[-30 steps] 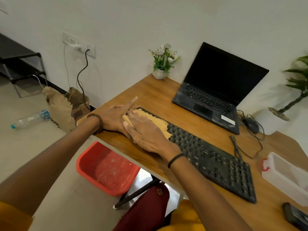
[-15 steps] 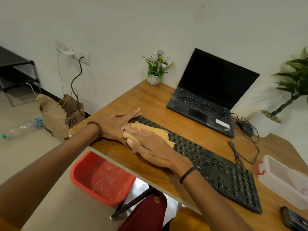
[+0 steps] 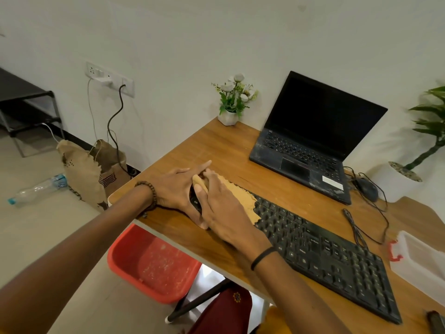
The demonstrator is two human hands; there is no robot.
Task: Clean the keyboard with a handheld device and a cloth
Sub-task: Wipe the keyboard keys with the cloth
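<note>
Head view, looking down on wooden worktop [image 3: 228, 145].

Laid slantwise across worktop: black keyboard [image 3: 325, 256], left end near the worktop's left edge, right end toward the lower right corner of the view.

Draped over left part of keyboard: tan cloth [image 3: 238, 196], ragged right edge lying on the keys, small bunched fold poking up at its far left.

Pressed down on cloth with right hand [image 3: 224, 213]: grip wide, palm flat, fingers stretched toward the keyboard's left end, thumb out to the side. Black band round that wrist.

Set against keyboard's left end with left hand [image 3: 178, 189]: grip wide, fingers straight and pointing away along the worktop, touching the right hand. Beaded bracelet at that wrist. Between the two hands, a few keys showing, "Ctrl" readable on one.

Behind keyboard, apart from it: open black laptop [image 3: 308, 141], screen dark. Just right of laptop: black mouse [image 3: 367, 189] with loose cable. At back edge by the wall: small white pot of flowers [image 3: 231, 102]. At right edge: white box [image 3: 419, 259] with red latch.

At bottom right corner: dark object [image 3: 435, 321], cut off by the frame; possibly the handheld device, cannot tell.

Under worktop: red bin [image 3: 149, 263]. On floor at left: brown paper bag [image 3: 84, 169], plastic bottle [image 3: 36, 189] on its side.
</note>
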